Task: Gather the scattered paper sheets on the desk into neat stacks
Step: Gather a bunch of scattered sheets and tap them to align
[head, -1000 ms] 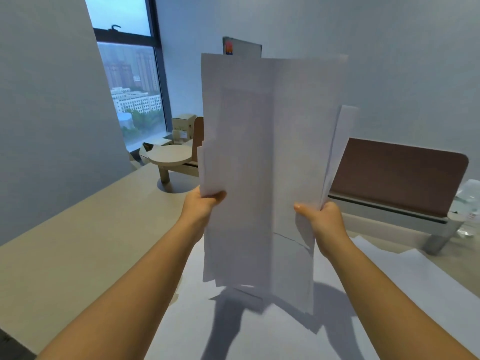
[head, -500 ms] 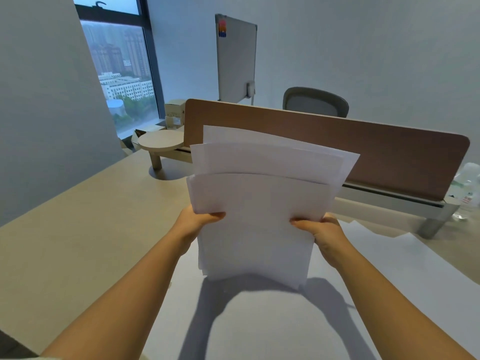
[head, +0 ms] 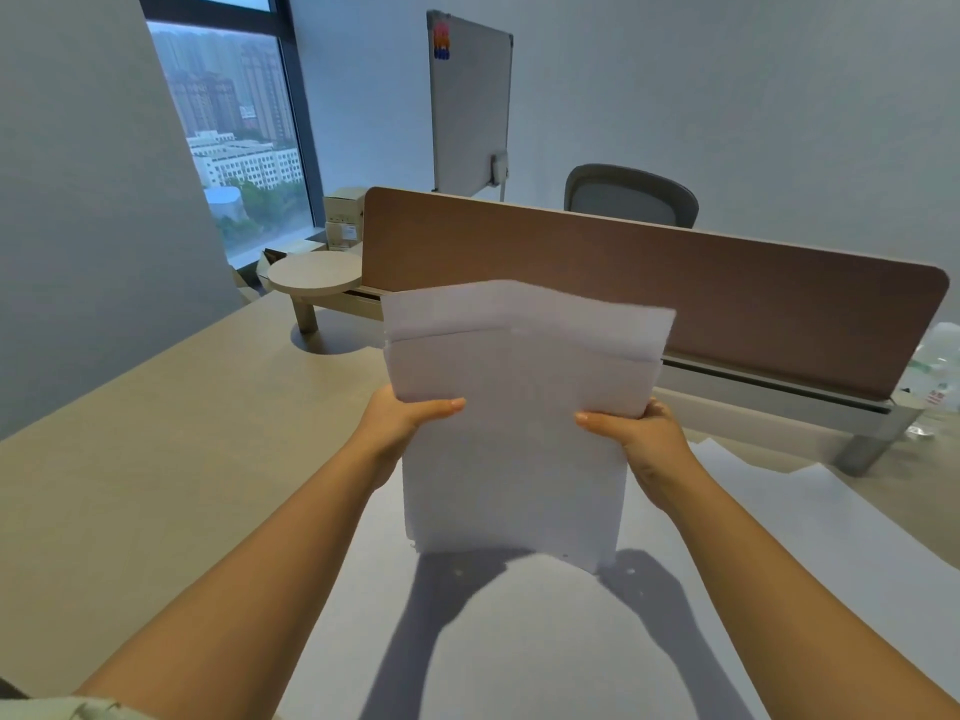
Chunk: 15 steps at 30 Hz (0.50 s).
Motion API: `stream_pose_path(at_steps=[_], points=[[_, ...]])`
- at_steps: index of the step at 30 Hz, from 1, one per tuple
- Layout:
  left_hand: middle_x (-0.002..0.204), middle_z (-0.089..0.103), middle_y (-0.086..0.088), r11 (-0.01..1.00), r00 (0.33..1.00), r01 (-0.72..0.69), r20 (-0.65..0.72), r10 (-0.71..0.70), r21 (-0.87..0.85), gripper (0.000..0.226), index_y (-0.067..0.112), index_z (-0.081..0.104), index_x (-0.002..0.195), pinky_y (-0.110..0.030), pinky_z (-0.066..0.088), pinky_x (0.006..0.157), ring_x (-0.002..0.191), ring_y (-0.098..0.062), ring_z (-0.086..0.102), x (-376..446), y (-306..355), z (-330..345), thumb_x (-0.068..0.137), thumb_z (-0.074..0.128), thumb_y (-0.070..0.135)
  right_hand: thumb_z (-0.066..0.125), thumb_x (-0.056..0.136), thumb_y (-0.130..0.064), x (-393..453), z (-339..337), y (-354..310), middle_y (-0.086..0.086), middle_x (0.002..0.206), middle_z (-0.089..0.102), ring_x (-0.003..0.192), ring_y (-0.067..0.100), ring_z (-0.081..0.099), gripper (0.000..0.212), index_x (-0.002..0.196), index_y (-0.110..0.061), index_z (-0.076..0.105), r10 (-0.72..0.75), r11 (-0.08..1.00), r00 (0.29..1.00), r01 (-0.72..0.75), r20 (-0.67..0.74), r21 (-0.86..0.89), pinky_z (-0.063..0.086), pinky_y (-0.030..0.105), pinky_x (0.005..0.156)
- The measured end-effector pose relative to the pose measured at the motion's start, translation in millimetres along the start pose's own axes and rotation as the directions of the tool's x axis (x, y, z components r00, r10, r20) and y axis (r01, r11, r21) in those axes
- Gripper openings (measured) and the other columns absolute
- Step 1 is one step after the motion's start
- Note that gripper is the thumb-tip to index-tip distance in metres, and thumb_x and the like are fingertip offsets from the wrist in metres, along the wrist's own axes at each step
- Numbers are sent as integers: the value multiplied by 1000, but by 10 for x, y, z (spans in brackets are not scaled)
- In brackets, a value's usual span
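My left hand (head: 400,418) and right hand (head: 641,433) grip the paper bundle (head: 514,433) by its sides; I'd tap its lower edge on the counter (head: 156,433) below until the uneven tops align.

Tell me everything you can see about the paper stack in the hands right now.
The stack is plain white sheets, held upright over the desk, its lower edge on or just above the larger white sheets lying there. The top edges are uneven: a back sheet stands higher than the front one. The left hand and right hand grip its side edges, thumbs across the front. No print is visible.
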<state>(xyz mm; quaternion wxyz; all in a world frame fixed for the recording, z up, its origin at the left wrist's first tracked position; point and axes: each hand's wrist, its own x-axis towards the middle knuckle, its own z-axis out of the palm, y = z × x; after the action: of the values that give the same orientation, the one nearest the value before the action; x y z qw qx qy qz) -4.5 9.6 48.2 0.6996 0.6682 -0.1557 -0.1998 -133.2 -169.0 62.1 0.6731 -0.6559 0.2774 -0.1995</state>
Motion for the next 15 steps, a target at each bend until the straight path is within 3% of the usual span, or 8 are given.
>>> stream_pose_path(at_steps=[3,6,11,15], points=[[107,60,-9,998,997,-56,-53,57,15,47,5,52,123,-42,49,90,100,-28,57,40,82,64,79,66,0,67,79,-4,0,30,-99,6,105,58,96,26,55,43,120,-3,53,-53,998,996,54,-71,18,46,36,85],[109,59,-9,996,996,-83,-44,83,13,44,8,52,122,-45,48,93,105,-30,56,92,145,32,80,65,3,63,83,-7,15,-7,-168,3,107,55,98,23,53,45,125,-6,48,-129,992,988,128,-87,-18,45,34,85],[101,58,-6,998,998,-56,-34,57,32,46,13,49,121,-41,51,83,100,-25,56,85,34,-22,80,65,2,61,85,-4,-39,-33,-114,1,115,49,107,21,52,54,132,-10,34,-272,956,960,261,-69,-131,47,31,86],[100,57,-5,997,1000,-25,1,25,67,44,16,47,118,-40,51,83,103,-26,55,80,-66,-35,81,63,1,63,83,-4,-71,-13,-135,-2,142,33,123,11,39,83,145,-24,11,-511,825,856,464,-77,-322,39,19,96]])
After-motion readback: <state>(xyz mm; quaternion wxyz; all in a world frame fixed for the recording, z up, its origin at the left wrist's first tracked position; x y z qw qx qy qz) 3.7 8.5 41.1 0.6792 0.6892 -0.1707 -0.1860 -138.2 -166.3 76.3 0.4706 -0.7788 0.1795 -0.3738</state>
